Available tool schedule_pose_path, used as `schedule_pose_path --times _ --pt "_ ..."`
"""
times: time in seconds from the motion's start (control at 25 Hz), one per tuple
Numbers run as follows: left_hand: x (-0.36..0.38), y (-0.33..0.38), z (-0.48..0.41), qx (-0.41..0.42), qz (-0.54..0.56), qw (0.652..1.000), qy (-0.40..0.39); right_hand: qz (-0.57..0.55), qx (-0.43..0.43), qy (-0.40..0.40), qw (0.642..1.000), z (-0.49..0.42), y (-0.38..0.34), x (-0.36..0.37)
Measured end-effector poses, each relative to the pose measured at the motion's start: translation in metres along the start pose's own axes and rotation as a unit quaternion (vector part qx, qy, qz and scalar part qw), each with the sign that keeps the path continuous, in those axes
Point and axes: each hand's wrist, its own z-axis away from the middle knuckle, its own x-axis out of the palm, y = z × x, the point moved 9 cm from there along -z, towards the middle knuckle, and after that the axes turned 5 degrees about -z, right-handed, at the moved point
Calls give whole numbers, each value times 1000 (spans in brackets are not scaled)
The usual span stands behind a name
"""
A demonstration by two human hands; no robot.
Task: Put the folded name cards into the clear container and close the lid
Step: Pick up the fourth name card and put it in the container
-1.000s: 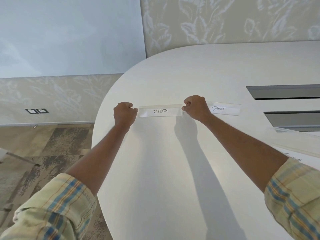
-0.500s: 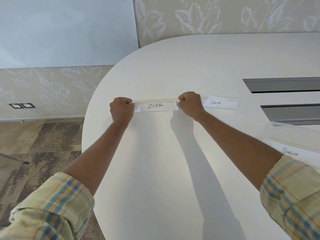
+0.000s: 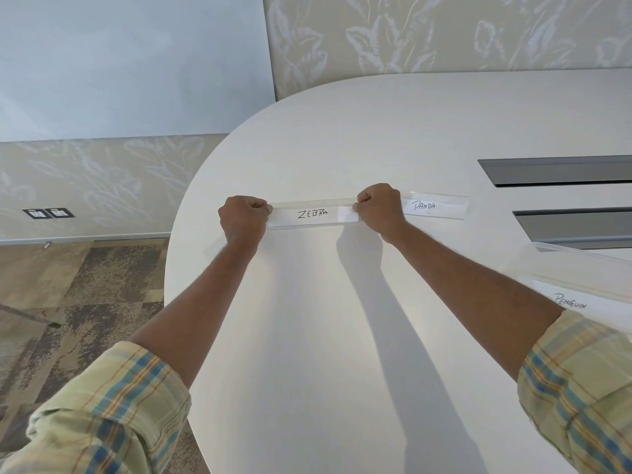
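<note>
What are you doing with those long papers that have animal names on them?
A person is gripping a long white name card marked ZEBRA at its two ends, left hand on one end, right hand on the other, over a white rounded table. A second card marked PANDA lies just beyond the right hand. At the right edge sits a clear plastic container with a card marked PENGUIN showing there. The ZEBRA and PANDA cards are not yet in it.

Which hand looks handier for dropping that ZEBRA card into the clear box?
Probably the right hand. Both hands pinch the ZEBRA card, the left hand at its other end, but the clear container sits at the table's right side.
</note>
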Motion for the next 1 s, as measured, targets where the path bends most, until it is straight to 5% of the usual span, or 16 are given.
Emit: schedule_pose_path --times 0.28,1.0 --pt "-4 27 28 16 30 999 -13 -26 13 0 1000 15 5 -48" --pt "87 162 210 139 71 975 -160 -50 61 187 979 153 92 -309"
